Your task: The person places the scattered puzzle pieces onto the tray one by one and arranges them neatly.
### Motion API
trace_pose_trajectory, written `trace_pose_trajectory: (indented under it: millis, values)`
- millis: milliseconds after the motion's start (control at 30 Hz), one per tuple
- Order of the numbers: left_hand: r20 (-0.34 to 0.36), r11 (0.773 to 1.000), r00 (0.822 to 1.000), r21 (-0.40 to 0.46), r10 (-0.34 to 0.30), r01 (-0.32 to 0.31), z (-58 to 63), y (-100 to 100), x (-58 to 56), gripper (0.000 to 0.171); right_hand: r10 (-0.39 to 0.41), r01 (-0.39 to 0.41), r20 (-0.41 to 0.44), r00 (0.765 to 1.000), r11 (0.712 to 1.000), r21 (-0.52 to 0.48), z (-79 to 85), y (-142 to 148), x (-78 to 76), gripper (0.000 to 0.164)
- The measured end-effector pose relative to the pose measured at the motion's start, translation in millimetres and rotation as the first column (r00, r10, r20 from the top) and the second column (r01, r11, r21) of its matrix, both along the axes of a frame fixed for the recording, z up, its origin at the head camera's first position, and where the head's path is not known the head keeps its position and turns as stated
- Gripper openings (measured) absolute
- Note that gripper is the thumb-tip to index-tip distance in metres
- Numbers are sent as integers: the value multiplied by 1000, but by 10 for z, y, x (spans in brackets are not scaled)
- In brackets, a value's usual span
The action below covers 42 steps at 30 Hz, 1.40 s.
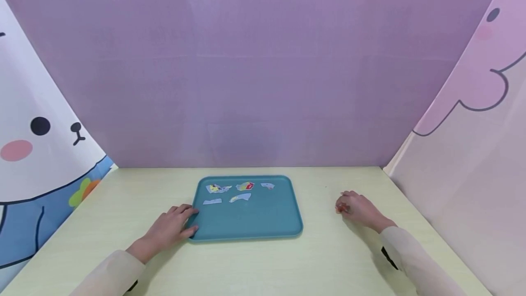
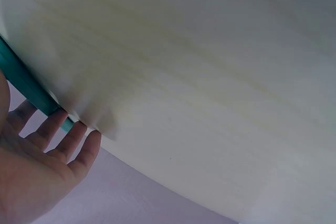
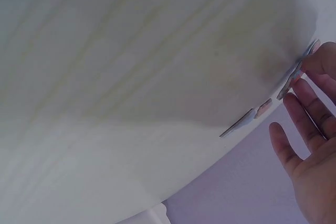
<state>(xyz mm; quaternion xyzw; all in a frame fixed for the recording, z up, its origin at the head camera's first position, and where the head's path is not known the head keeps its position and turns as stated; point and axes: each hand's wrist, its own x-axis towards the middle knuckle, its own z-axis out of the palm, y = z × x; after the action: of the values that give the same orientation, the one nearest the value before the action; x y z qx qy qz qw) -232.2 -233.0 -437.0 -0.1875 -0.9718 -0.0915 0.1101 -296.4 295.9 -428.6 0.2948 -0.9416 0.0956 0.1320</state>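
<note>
A teal tray (image 1: 246, 223) lies on the table, carrying several flat, irregular printed picture pieces (image 1: 218, 188) in its upper left part. My left hand (image 1: 170, 227) rests at the tray's left edge, fingertips touching the rim; the left wrist view shows these fingers (image 2: 73, 142) slightly bent against it. Right of the tray, my right hand (image 1: 360, 210) is low over the table, pinching a reddish picture piece (image 1: 341, 208) between thumb and fingers. In the right wrist view this piece is tilted, with other thin pieces (image 3: 237, 123) lying beside the fingertips. The hand partly hides them.
The pale wooden table (image 1: 263, 268) ends at a purple backdrop (image 1: 263, 81). Cartoon-printed side panels stand at the left (image 1: 41, 163) and the right (image 1: 472, 150). A gap of bare table lies between the tray and the right hand.
</note>
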Motion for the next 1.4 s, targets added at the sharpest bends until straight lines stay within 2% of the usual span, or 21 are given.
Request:
trace_pose_trajectory:
  millis: [267,500,800,1067,1233,1400]
  values:
    - [-12,1000,1000,3,-5,5,6,2,9,45,36,-37,-60,998,999,-8,32,-73,-20,19]
    - [-6,1000,1000,-2,-8,8,-4,-4,-7,46,35,-35,-38,999,999,14,45,-190,-56,16]
    - [-24,1000,1000,-2,-6,6,-18,-2,-13,45,78,-78,-28,997,997,16,87,-424,-55,16]
    - [-35,1000,999,0,-12,12,-16,-6,-16,45,18,-17,-7,1000,999,50,146,-675,-43,19]
    - [-35,1000,999,2,-9,9,-18,-6,-16,45,94,-94,3,996,995,40,169,-840,-56,19]
    - [-30,1000,1000,3,-6,6,-21,-1,-11,45,131,-131,7,991,991,32,196,-1000,-62,17]
